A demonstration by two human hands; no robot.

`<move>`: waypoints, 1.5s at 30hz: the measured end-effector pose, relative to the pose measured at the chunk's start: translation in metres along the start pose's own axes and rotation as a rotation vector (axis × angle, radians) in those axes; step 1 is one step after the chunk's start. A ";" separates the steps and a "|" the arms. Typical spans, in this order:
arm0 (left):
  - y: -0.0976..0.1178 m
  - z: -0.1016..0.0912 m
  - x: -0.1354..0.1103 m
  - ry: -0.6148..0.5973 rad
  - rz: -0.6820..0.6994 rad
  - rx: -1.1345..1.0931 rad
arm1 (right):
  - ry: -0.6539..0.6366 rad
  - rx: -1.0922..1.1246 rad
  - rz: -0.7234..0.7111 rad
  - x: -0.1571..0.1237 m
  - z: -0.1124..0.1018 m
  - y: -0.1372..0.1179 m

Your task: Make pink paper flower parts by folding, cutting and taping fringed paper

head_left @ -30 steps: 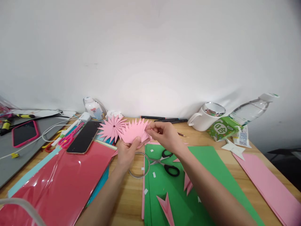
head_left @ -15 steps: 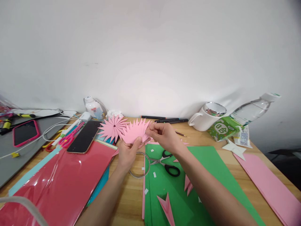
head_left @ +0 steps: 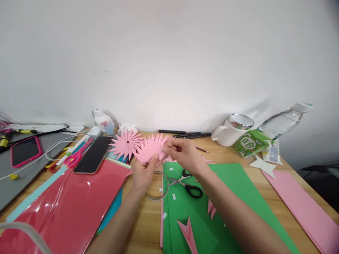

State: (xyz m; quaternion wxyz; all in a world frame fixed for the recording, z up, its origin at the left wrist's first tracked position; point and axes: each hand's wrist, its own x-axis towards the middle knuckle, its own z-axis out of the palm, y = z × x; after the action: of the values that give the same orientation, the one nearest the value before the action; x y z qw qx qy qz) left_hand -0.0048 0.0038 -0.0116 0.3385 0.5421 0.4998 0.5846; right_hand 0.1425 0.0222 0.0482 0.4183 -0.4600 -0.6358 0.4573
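A fan of pointed pink folded paper is held up over the desk between both hands. My left hand grips its lower edge, thumb on the front. At the fan's right end my right hand pinches the paper points, fingertips pressed together. Behind and to the left lies a round pink paper pinwheel with many points. Black-handled scissors rest partly open on green paper, close to a roll of tape. A loose folded pink piece lies nearer me.
A dark phone, pink scissors and red sheets in plastic lie left. Black markers sit by the wall. A white mug, green box, water bottle and pink paper stack are right.
My right hand has shifted slightly left along the fan, still pinching its right end. My left hand keeps its grip. The camera view has moved slightly.
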 end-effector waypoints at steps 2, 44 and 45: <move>0.000 0.000 0.000 -0.004 0.003 0.000 | 0.008 0.007 0.008 0.000 0.000 0.001; -0.002 -0.001 -0.002 -0.009 -0.027 -0.041 | -0.052 0.058 -0.005 0.000 -0.003 0.004; -0.003 -0.001 -0.002 -0.009 -0.027 -0.043 | -0.053 0.052 -0.008 0.000 -0.002 0.004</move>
State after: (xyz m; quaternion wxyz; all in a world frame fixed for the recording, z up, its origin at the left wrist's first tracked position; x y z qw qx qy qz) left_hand -0.0060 0.0023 -0.0152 0.3603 0.5306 0.4929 0.5880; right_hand 0.1456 0.0228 0.0452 0.4150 -0.4340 -0.6365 0.4841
